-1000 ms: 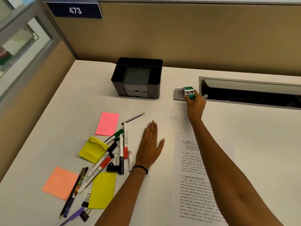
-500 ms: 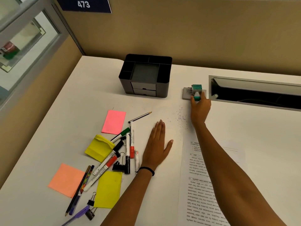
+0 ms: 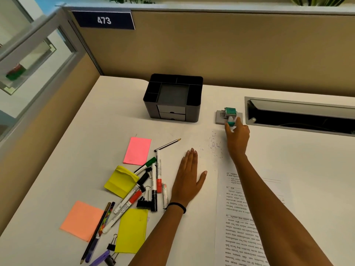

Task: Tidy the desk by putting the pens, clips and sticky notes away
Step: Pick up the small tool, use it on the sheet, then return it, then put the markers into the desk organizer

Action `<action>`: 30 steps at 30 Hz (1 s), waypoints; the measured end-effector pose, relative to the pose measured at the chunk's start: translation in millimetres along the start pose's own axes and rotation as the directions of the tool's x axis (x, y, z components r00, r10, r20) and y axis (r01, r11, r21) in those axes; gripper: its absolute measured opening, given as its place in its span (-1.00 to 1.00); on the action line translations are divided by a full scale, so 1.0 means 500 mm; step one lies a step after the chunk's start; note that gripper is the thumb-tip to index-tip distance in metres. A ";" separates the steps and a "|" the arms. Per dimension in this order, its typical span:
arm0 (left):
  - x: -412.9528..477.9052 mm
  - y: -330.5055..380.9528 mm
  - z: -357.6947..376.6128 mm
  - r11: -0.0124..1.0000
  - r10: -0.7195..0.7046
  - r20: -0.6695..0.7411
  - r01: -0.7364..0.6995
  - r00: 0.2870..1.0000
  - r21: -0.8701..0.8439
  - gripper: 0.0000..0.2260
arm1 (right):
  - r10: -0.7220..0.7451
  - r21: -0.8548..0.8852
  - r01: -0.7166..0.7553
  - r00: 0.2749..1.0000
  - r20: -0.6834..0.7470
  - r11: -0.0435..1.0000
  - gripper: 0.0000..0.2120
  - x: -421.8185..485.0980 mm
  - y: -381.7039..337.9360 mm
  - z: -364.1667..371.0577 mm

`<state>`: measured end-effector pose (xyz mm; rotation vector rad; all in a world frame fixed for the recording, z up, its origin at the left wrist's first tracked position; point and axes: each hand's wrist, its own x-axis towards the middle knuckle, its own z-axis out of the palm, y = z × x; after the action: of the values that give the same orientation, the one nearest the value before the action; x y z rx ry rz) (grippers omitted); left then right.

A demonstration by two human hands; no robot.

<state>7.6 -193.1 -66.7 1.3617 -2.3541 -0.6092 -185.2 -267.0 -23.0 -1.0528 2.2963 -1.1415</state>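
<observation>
My left hand [image 3: 189, 181] lies flat and open on the white desk, just right of a loose heap of markers [image 3: 158, 173], pens [image 3: 104, 217] and black binder clips [image 3: 144, 203]. Around the heap lie a pink sticky note [image 3: 137, 150], two yellow ones [image 3: 120, 181] [image 3: 132, 230] and an orange one [image 3: 81, 219]. My right hand [image 3: 237, 137] reaches far forward, its fingertips pinching a small green and white item [image 3: 230, 114] that rests on a grey pad [image 3: 220, 118]. A black desk organiser [image 3: 194, 110] with a small drawer stands left of that pad.
A printed sheet [image 3: 242, 227] lies under my right forearm. A pencil [image 3: 168, 144] lies above the marker heap. An open cable slot [image 3: 299, 116] is cut into the desk at the right. Tan partition walls close the back and left, one with a sign reading 473.
The view has shifted a little. My right hand stays on the green and white item at the grey pad, and my left hand has kept flat on the desk.
</observation>
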 end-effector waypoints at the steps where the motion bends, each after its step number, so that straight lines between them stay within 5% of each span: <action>1: 0.000 0.000 0.000 1.000 0.001 0.003 -0.001 1.000 0.009 -0.42 | -0.005 0.003 0.005 1.000 0.007 1.000 -0.52 -0.011 0.001 -0.005; 15: -0.010 0.009 -0.032 1.000 0.007 0.068 -0.005 0.998 -0.017 -0.56 | -0.177 -0.046 0.187 0.971 0.162 0.981 -0.66 -0.234 0.022 -0.043; 24: -0.036 -0.027 -0.120 0.998 0.051 -0.131 -0.056 0.990 -0.037 -0.64 | -0.263 0.004 0.279 0.902 0.342 0.960 -0.74 -0.341 -0.004 -0.014; 30: -0.046 -0.119 -0.204 0.997 0.079 -0.197 -0.077 0.977 0.016 -0.66 | -0.186 -0.040 0.247 0.817 0.546 0.968 -0.78 -0.391 -0.050 0.031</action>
<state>112.6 -218.9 -13.8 1.2639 -2.2403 -0.4220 -36.5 -136.8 -13.2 -1.4898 1.8329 -0.6705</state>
